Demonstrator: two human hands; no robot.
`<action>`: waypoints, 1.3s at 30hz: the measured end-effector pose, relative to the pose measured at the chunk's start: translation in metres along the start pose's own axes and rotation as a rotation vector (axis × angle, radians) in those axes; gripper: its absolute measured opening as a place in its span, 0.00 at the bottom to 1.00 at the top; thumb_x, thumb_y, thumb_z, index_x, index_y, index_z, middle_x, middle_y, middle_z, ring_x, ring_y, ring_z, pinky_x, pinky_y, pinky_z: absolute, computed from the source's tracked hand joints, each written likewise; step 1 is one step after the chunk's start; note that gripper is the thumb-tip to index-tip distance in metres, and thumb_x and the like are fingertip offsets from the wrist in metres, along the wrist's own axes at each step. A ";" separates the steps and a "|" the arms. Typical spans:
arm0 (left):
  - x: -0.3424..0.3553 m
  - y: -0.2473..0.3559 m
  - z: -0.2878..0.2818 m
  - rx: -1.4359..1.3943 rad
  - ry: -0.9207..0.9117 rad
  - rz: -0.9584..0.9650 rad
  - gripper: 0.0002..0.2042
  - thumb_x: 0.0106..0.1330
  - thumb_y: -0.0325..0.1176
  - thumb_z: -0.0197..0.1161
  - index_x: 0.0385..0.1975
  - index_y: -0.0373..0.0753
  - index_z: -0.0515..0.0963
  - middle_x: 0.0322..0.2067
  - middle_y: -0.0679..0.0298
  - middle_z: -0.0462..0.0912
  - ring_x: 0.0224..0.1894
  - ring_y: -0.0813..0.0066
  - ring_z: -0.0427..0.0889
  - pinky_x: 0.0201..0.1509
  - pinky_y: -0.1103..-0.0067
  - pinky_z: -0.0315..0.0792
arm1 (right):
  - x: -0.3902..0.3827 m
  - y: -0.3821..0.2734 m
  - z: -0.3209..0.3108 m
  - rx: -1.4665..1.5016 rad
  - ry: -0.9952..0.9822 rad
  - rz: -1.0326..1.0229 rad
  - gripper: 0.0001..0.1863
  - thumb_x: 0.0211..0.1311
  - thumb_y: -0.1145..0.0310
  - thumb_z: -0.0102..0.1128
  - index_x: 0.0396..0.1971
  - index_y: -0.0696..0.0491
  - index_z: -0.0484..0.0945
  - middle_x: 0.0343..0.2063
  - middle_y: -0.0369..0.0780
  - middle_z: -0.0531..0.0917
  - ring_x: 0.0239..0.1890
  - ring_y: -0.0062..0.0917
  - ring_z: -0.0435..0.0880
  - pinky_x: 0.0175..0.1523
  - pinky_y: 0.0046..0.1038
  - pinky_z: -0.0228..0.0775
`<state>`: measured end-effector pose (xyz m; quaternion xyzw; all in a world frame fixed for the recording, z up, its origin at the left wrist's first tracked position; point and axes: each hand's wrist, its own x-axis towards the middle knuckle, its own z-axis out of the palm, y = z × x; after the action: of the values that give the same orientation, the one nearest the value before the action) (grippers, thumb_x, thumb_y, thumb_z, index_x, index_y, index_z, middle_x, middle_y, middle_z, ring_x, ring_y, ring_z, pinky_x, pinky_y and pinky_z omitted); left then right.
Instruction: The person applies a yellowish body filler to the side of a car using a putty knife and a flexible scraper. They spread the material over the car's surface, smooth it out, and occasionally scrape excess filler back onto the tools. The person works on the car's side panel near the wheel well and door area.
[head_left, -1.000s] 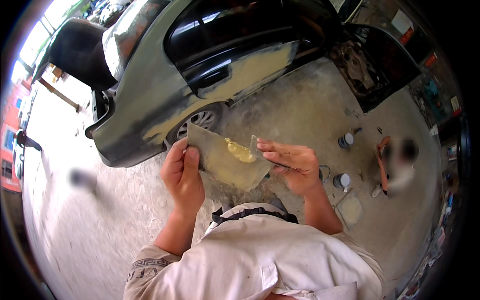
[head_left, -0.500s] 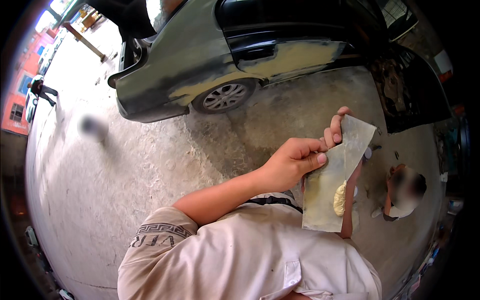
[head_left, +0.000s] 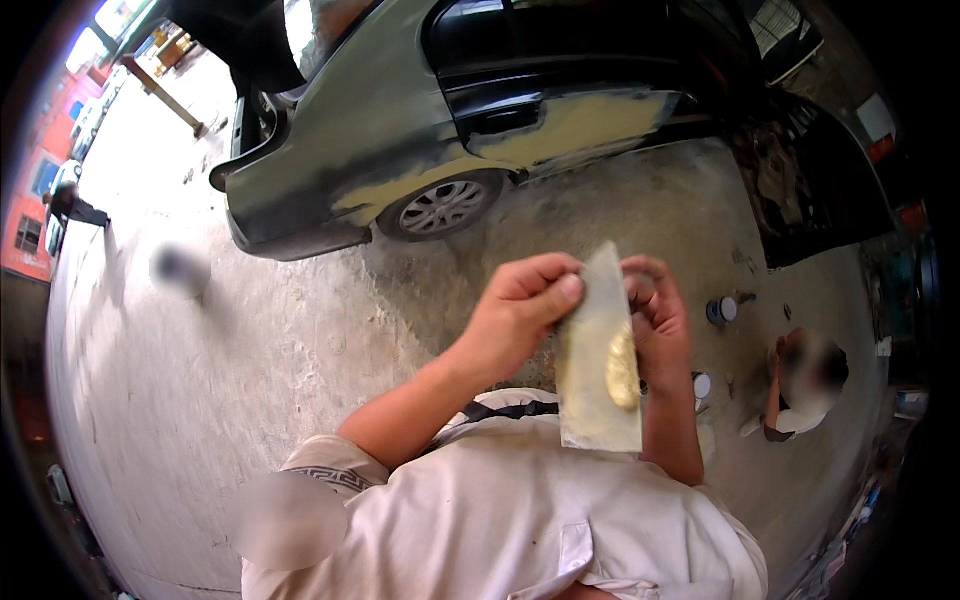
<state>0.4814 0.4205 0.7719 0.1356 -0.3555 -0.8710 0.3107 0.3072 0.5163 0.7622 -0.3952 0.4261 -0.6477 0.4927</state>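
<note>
A narrow translucent sheet [head_left: 588, 390] stands before my chest, pointed at its top, with a thick lump of pale yellow putty [head_left: 622, 368] along its right side. My left hand [head_left: 522, 308] pinches the sheet's left edge between thumb and fingers. At the opposite edge, my right hand [head_left: 658, 318] has its fingers curled in against the sheet, which partly hides the fingertips. Beyond my hands is a dark car [head_left: 330, 150] with dull, sanded-looking patches. Yellow filler [head_left: 570, 128] covers part of its rear door and the strip above the wheel [head_left: 445, 206].
Two cans with pale lids, one farther off [head_left: 722, 311] and one nearer [head_left: 702, 385], stand right of my right arm. A person [head_left: 812, 372] is low at the right; another [head_left: 78, 206] stands far left. An open car door [head_left: 825, 180] juts out at upper right.
Both hands and the sheet have moved left and turned, so the sheet now looks narrower. My right hand has come down from the sheet's top to its right edge.
</note>
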 end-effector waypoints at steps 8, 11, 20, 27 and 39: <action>0.014 -0.008 -0.038 -0.819 -0.311 -0.179 0.11 0.73 0.42 0.44 0.38 0.40 0.64 0.15 0.66 0.68 0.14 0.74 0.66 0.24 0.79 0.64 | 0.007 0.013 -0.014 0.156 0.477 0.036 0.14 0.65 0.67 0.60 0.47 0.54 0.71 0.30 0.33 0.82 0.32 0.13 0.77 0.39 0.17 0.69; 0.019 -0.023 -0.032 -0.817 -0.428 -0.172 0.11 0.74 0.42 0.42 0.37 0.42 0.64 0.16 0.67 0.68 0.15 0.75 0.67 0.24 0.80 0.64 | 0.023 0.000 0.011 0.288 0.432 -0.030 0.14 0.64 0.68 0.62 0.45 0.55 0.70 0.30 0.35 0.83 0.32 0.14 0.78 0.38 0.17 0.69; 0.015 -0.055 -0.034 -0.148 0.103 -0.271 0.20 0.70 0.43 0.50 0.56 0.40 0.69 0.45 0.63 0.78 0.44 0.71 0.78 0.45 0.77 0.74 | 0.022 -0.009 0.054 0.168 0.427 -0.083 0.12 0.64 0.69 0.61 0.42 0.55 0.70 0.29 0.35 0.83 0.29 0.13 0.78 0.34 0.17 0.71; 0.016 -0.052 -0.065 -0.083 0.238 -0.246 0.14 0.70 0.39 0.53 0.51 0.42 0.74 0.41 0.65 0.79 0.40 0.74 0.80 0.46 0.77 0.76 | 0.005 -0.011 0.060 0.039 0.237 -0.137 0.12 0.63 0.72 0.62 0.42 0.57 0.70 0.27 0.35 0.82 0.29 0.10 0.77 0.32 0.13 0.68; 0.025 -0.034 -0.001 -0.111 0.362 -0.215 0.11 0.73 0.38 0.49 0.43 0.37 0.69 0.31 0.68 0.71 0.36 0.79 0.72 0.37 0.83 0.70 | 0.026 -0.008 0.053 0.261 0.399 -0.147 0.13 0.62 0.71 0.63 0.41 0.59 0.70 0.28 0.37 0.82 0.36 0.13 0.79 0.38 0.16 0.70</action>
<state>0.4471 0.4227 0.7463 0.3097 -0.2287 -0.8789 0.2816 0.3489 0.4832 0.7897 -0.2226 0.3976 -0.7967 0.3971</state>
